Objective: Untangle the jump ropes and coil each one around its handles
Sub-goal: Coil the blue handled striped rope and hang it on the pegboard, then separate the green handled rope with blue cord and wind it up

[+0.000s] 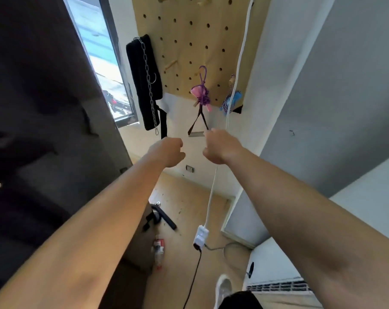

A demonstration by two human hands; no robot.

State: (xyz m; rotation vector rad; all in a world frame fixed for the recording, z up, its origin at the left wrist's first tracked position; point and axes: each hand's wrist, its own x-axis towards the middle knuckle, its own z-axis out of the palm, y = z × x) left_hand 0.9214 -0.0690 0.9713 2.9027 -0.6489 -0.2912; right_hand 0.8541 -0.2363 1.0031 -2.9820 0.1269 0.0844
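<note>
The pale matt wooden pegboard, shiny silver metal chain, black matt cloth belt, and smooth white plastic power strip read clearly. The coiled purple jump rope is too blurred to judge.

I see a purple rope with pink handles, blue handles, a tan pegboard dotted with dark holes, and a white cable.

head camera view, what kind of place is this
Probably a home gym or exercise-gear corner: a wooden pegboard on the wall holds a bundled purple jump rope and a blue jump rope, and a black belt with a chain hangs beside them.
</note>
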